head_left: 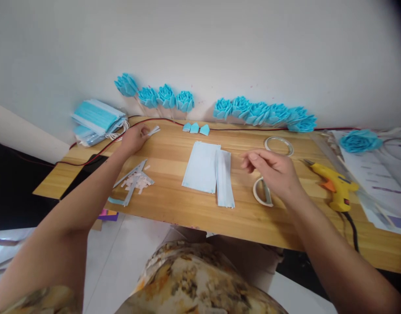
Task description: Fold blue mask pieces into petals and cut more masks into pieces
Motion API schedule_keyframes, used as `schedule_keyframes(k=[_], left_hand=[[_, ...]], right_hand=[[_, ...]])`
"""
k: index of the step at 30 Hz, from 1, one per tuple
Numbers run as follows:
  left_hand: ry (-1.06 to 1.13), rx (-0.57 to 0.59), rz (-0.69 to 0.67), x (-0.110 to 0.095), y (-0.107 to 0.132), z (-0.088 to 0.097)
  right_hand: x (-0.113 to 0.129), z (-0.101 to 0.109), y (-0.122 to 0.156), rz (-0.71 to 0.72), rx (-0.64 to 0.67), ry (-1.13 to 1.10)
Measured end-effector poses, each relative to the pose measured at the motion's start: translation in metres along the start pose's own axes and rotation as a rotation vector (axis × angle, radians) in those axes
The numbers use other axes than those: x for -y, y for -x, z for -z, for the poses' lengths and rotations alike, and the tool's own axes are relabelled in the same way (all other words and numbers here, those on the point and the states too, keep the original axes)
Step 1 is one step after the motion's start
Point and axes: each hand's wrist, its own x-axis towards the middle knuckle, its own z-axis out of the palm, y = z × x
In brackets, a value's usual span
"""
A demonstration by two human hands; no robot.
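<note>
Much looked finished: four blue flowers [166, 96] leaned on the wall [200, 48] at the left, a longer row of flowers [259, 113] stood at the right, and a single flower [360, 141] rested on papers [382, 183] at the far right. Three small cut pieces [194, 127] lay near the back edge of the bench [167, 174], apart from any flower. Judging by how things lay, the cutting was only partly done: a wide pale sheet [202, 168] lay flat at the middle, with a narrow pleated sheet [224, 179] just beside its right edge, both uncut into petals.

The left hand [135, 137] reached to the back left, its fingers narrow at a little bundle of pale strips [153, 130]; whether it gripped them or only touched them could not be told. The right hand [272, 168] hung half curled to the right of the pleated sheet, nothing visible in it.

The flowers had layered, ruffled petals of soft cloth. The sheets looked thin and papery, the bench smooth, striped wood. Short scraps [136, 181] made a loose heap at the left, below a stack of masks [97, 115]. A yellow plastic glue gun [337, 185] lay at the right.
</note>
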Motion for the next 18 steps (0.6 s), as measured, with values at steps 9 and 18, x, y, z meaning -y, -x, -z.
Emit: schedule_keyframes(k=[9,18], left_hand=[[-0.244,-0.064,-0.034,-0.012,0.006,0.01],[-0.3,0.02,-0.079,-0.048,0.023,0.01]], right_hand=[[0.026,-0.03,-0.019,0.061,0.158,0.106],[0.024,-0.056,-0.024,0.034,0.232,0.033]])
